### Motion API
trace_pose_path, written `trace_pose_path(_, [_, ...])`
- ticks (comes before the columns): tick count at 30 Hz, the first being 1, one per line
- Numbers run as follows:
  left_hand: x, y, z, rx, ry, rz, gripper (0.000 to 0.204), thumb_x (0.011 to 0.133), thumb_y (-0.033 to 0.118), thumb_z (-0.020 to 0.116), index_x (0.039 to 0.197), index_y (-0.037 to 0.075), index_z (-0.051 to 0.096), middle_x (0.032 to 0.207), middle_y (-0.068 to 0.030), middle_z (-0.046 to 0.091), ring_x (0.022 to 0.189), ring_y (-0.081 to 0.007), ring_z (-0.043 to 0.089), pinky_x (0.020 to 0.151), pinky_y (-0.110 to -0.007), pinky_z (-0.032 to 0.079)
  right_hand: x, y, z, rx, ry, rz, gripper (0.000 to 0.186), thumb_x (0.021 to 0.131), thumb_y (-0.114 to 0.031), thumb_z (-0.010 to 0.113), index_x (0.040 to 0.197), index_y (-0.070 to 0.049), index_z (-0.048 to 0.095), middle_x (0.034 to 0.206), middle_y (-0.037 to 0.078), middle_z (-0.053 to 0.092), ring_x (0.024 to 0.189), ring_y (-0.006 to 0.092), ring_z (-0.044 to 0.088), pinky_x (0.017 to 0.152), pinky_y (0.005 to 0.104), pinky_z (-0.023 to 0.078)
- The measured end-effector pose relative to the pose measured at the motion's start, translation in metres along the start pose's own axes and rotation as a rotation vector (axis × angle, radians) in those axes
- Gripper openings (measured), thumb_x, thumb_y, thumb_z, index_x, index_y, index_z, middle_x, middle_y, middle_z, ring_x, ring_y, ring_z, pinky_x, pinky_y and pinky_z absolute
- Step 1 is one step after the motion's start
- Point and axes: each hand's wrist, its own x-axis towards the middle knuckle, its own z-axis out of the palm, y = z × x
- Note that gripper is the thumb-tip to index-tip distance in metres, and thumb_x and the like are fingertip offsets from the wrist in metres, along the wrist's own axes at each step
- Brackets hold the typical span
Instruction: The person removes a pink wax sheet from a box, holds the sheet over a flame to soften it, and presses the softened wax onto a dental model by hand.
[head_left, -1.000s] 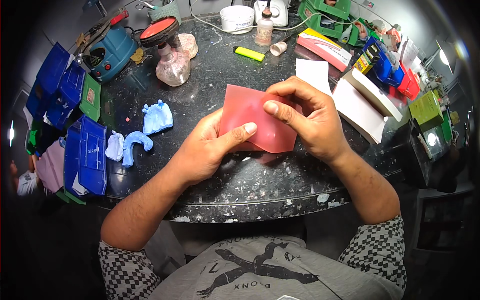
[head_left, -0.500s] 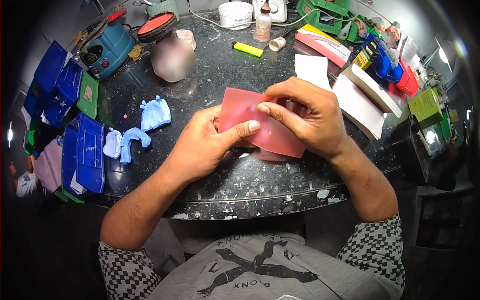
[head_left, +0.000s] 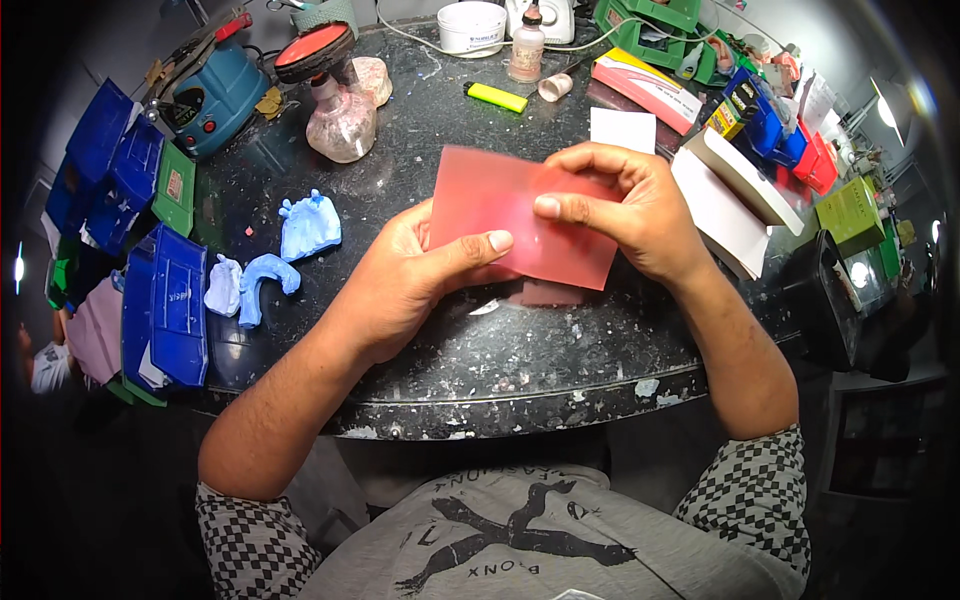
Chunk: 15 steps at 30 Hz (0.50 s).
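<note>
Above the middle of the dark speckled counter [head_left: 470, 350], both hands hold up a thin, smooth pink wax sheet [head_left: 510, 215], a flat rectangle with clean straight edges, tilted a little and clear of the stone. The left hand [head_left: 420, 265] pinches its lower left edge, thumb lying across the front face; the right hand [head_left: 630, 205] grips the right side, thumb on the front, fingers curled behind. A faint pinkish reflection lies on the glossy surface just beneath.

Off to the left, well apart from the sheet, sit pale blue plaster casts: a lumpy arch-shaped one [head_left: 310, 225] and a curved pair [head_left: 245, 285] nearer the counter's rim. Beyond those, hard blue plastic boxes [head_left: 165, 300] crowd the left edge. Further back, a rounded glass bottle [head_left: 340, 125] stands by a red disc [head_left: 312, 48], with a yellow lighter [head_left: 497, 97] and a white tub [head_left: 472, 26] behind. On the right, an open white cardboard box [head_left: 735, 190] lies just beside the right wrist.

Open room: bare speckled stone in front of the hands, down to the chipped, white-smeared front edge
</note>
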Motion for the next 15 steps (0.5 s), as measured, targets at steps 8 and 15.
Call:
trace_pose_path(8, [-0.0006,0.0065,0.0028,-0.046,-0.048,-0.063,0.052,0.094,0.016,0.067,0.138,-0.004,0.048,0.126,-0.0135,0.063,0.112,-0.0205,0.065,0.096,-0.035,0.057,-0.0006,-0.0073,-0.0055,-0.145,-0.056,-0.010,0.024,0.084,-0.012,0.080,0.104,0.000,0.075,0.092,0.003,0.074,0.082,0.0064,0.065,0.078,0.0234,0.054])
trace_pose_path(15, [0.0003,-0.0002,-0.0007,-0.009,-0.032,-0.082,0.048,0.094,0.011,0.068,0.137,-0.003,0.049,0.124,-0.0127,0.065,0.109,-0.0204,0.067,0.097,-0.035,0.057,0.0006,-0.0046,-0.0054,-0.185,-0.084,0.011,0.022,0.085,-0.014,0.079,0.102,0.000,0.075,0.090,0.002,0.073,0.082,0.0060,0.064,0.077,0.0225,0.053])
